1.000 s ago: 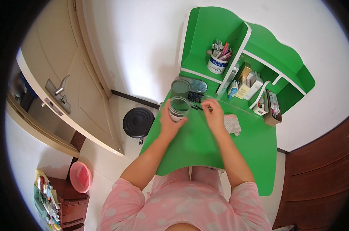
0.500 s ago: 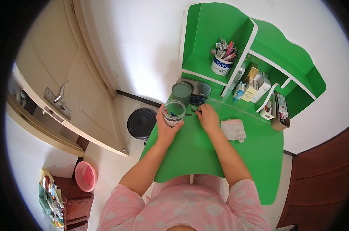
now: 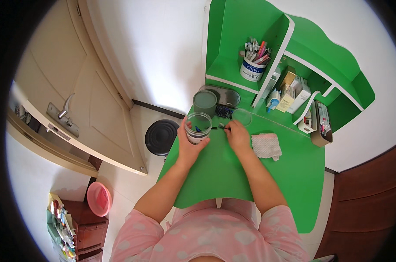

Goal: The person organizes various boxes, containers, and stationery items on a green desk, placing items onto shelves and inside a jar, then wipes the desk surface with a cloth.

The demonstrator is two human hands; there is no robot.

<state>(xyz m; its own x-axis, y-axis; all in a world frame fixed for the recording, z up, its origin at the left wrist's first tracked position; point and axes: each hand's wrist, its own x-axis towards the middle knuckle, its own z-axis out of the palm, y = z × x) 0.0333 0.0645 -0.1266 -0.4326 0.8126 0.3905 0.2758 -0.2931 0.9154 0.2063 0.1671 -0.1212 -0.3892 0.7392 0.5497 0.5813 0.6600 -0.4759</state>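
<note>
My left hand (image 3: 187,146) wraps round a clear jar (image 3: 198,136) and keeps it upright over the left part of the green desk (image 3: 219,174). A few small blue and dark pieces show inside the jar. To its right, my right hand (image 3: 238,136) pinches a small dark object (image 3: 223,125), too small to name for sure. Between the jar and that object lies a short dark piece (image 3: 214,128). A clear round lid (image 3: 242,116) rests just beyond my right hand. Several dark pens (image 3: 224,112) lie in a heap behind.
A green canister (image 3: 205,103) and a dark glossy case (image 3: 227,95) stand behind the jar. A folded cloth (image 3: 266,146) lies right of my right hand. The green shelf (image 3: 233,70) holds a pen tub (image 3: 252,71), boxes (image 3: 287,97) and a pen holder (image 3: 322,126).
My right hand has drawn slightly nearer, off the clear lid, still pinching the small dark object. The view has shifted a little. My left hand keeps its hold on the jar.
</note>
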